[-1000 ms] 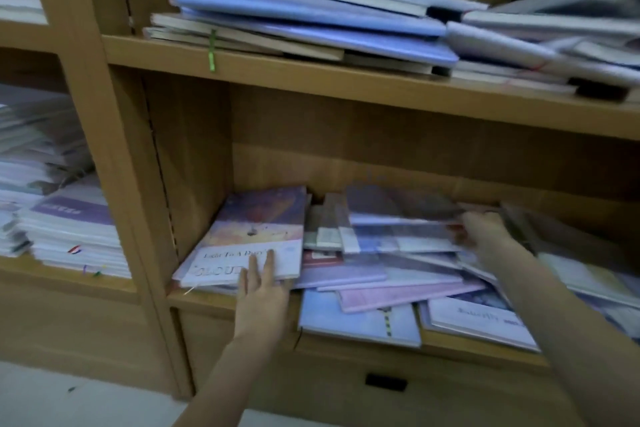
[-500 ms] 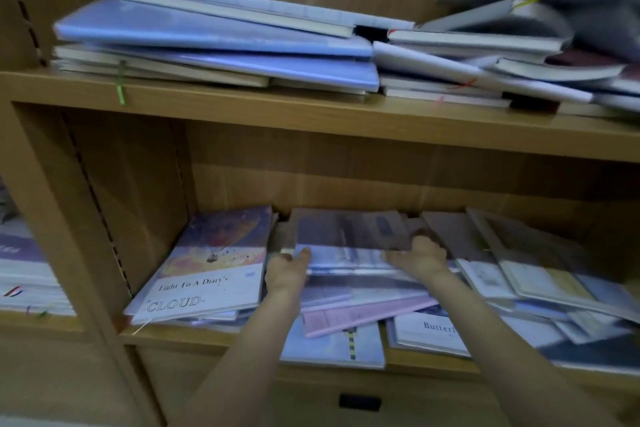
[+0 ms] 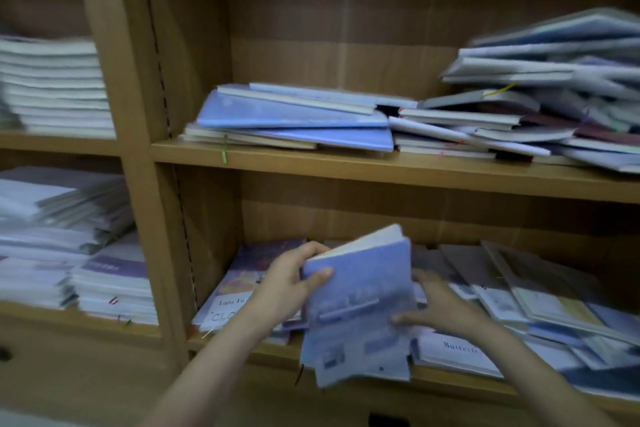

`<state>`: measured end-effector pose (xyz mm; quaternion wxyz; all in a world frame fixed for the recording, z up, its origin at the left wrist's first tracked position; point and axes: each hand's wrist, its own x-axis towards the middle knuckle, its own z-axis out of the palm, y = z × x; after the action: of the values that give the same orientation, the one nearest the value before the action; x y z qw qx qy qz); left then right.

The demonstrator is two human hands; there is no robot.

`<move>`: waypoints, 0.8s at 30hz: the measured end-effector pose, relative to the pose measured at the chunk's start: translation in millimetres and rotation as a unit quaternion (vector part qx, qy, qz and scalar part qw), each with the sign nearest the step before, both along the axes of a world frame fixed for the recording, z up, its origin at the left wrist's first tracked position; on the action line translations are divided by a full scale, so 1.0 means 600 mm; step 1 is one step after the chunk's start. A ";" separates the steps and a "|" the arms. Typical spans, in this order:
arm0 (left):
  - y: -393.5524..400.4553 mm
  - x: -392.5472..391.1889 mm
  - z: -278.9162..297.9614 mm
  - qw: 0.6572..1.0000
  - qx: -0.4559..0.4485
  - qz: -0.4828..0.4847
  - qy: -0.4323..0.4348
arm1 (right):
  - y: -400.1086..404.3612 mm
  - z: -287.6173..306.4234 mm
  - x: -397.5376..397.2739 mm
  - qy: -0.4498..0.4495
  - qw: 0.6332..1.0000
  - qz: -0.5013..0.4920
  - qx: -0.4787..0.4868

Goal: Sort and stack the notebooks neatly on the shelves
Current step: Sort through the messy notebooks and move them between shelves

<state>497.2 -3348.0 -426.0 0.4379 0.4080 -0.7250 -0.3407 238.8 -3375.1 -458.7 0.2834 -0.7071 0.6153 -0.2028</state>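
Two bare hands show, the left hand (image 3: 287, 282) and the right hand (image 3: 438, 305). One pale blue soft-cover notebook (image 3: 356, 308) is lifted. Four wooden shelf compartments (image 3: 381, 168) hold notebook piles too blurred to count.

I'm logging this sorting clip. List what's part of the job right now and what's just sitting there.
Part of the job:
- left hand gripping the blue notebook
- right hand steadying its edge
- loose notebooks on the lower shelf
- untidy pile on the upper shelf

Just sitting there:
- stacks in the left bay
- green bookmark ribbon
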 end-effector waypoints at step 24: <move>-0.068 0.168 0.251 0.865 -0.238 0.322 -0.302 | -0.069 0.464 0.125 -0.464 0.860 -0.125 -0.171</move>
<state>598.1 -3388.7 -275.7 0.3663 0.5850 -0.7095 0.1422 313.6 -3416.2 -180.2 0.3834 -0.4855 0.4511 -0.6433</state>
